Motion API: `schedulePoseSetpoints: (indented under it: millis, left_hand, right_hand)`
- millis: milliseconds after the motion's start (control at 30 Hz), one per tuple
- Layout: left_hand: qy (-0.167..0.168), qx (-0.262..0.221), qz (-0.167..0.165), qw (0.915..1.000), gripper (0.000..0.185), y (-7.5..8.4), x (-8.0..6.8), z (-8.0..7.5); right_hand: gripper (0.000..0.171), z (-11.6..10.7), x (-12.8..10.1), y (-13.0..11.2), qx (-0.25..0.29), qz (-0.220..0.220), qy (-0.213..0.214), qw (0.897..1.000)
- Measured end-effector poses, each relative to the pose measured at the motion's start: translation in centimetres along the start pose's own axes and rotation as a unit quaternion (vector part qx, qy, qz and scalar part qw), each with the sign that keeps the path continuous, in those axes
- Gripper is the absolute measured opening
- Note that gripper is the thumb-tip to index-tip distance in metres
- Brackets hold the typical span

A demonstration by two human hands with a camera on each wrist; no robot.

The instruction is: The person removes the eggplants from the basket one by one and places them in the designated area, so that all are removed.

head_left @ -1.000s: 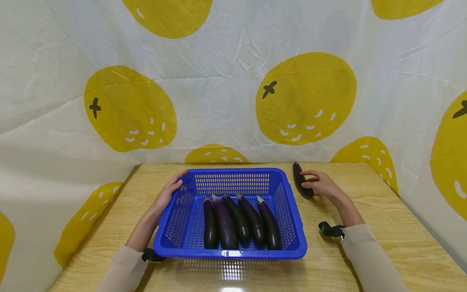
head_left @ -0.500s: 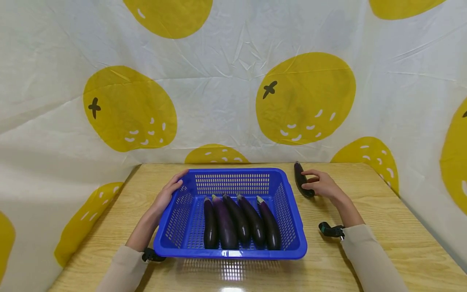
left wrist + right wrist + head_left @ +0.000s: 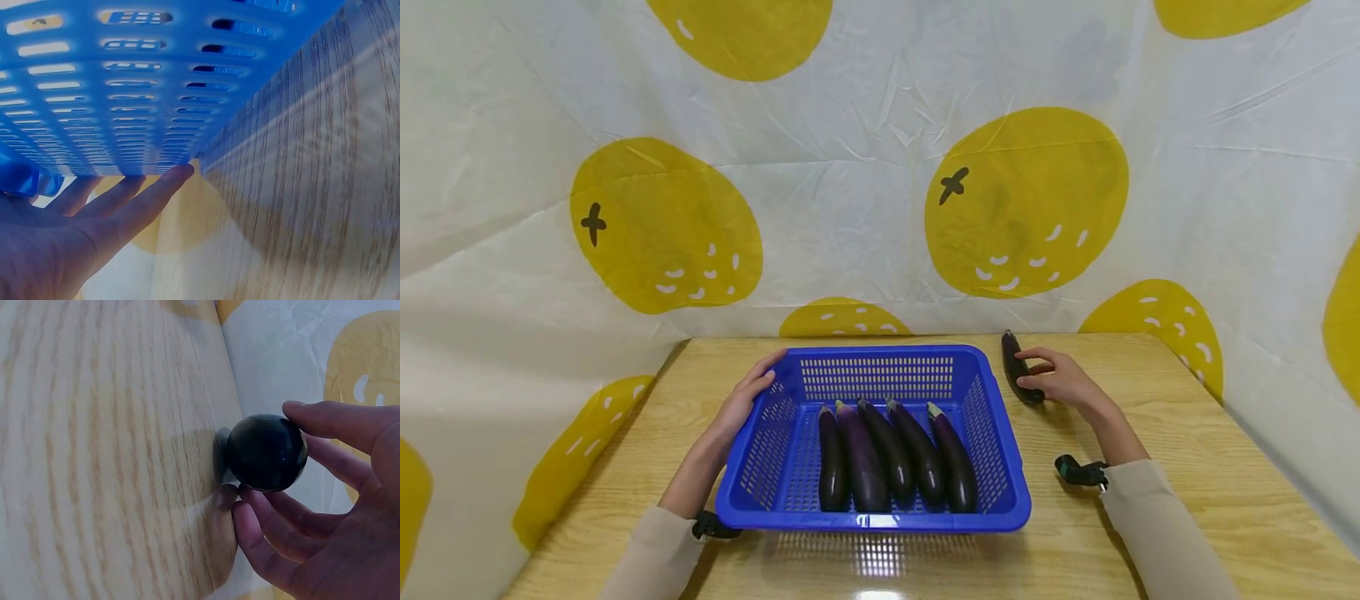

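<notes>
A blue plastic basket [image 3: 872, 522] stands on the table, with several eggplants [image 3: 891, 454] lying side by side in it, stems pointing away. My left hand [image 3: 747, 398] holds the basket's left rim near the far corner; in the left wrist view its fingers [image 3: 144, 209] reach along the outside of the slotted wall. To the right of the basket another eggplant [image 3: 1017, 367] lies on the table near the back. My right hand [image 3: 1060, 379] grips this one close to its rounded near end, thumb on one side and fingers on the other, as the right wrist view shows.
A wooden table [image 3: 1120, 517] bears everything. Behind it and at both sides hangs a pale cloth [image 3: 842, 233] printed with yellow fruit, meeting the table's back edge just beyond the single eggplant's stem. The basket's right rim lies between that eggplant and the others.
The eggplant at the right has shifted very slightly along with the right hand's fingertips. The left hand and the basket have stayed put.
</notes>
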State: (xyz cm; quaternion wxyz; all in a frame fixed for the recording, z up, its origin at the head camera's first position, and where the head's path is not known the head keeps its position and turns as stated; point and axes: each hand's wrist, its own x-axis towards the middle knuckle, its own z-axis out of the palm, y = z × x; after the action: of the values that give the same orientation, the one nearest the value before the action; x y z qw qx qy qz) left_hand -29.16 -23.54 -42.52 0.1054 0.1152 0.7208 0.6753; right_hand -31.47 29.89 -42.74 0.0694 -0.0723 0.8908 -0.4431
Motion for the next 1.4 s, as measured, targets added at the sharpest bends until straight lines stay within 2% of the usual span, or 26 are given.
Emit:
schedulePoseSetpoints:
  millis: [567,700,833,967,1400]
  left_hand:
    - [-0.002,-0.008,-0.002,1.0,0.052,-0.03,-0.11,0.08]
    - [0.001,-0.008,-0.005,1.0,0.052,0.01,-0.1,0.09]
    - [0.002,-0.004,-0.003,1.0,0.052,0.1,-0.12,0.08]
    - [0.002,-0.004,-0.002,1.0,0.052,0.06,-0.14,0.01]
    - [0.0,-0.002,0.005,1.0,0.052,0.21,-0.23,0.02]
  right_hand:
    - [0.061,0.28,-0.04,-0.11,-0.005,0.004,0.005,1.0]
    - [0.056,0.19,-0.12,-0.24,-0.045,0.004,0.036,0.998]
    - [0.053,0.01,-0.13,-0.11,-0.097,0.008,0.073,0.993]
    - [0.054,-0.03,-0.07,0.0,-0.124,0.015,0.093,0.988]
    - [0.051,0.1,-0.19,-0.5,-0.132,-0.009,0.081,0.988]
